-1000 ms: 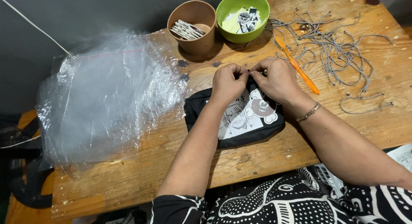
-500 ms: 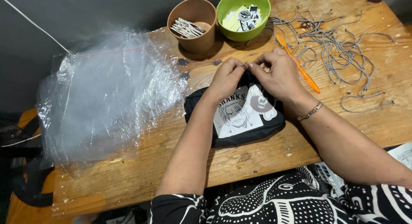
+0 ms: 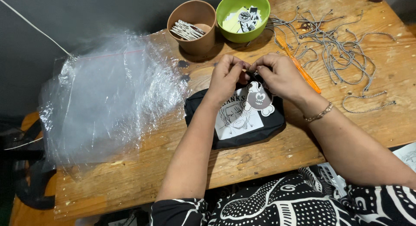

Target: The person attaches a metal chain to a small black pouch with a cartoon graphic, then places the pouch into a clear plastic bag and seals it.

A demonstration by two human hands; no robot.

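Observation:
A black pouch (image 3: 236,130) with a white printed panel lies on the wooden table (image 3: 268,165) in front of me. My left hand (image 3: 225,76) and my right hand (image 3: 279,76) meet above its top edge, fingertips pinched together on a small fastening. A white skull-shaped tag (image 3: 258,99) hangs from that spot over the pouch. A thin bracelet circles my right wrist.
A pile of clear plastic bags (image 3: 108,96) covers the table's left. At the back stand a brown cup (image 3: 193,24) of small sticks and a green bowl (image 3: 242,13) of tags. An orange tool (image 3: 299,65) and several grey cords (image 3: 338,48) lie at the right.
The skull-shaped tag that lay under my hands now hangs free over the pouch's print. Both hands stay pinched at the pouch's top edge.

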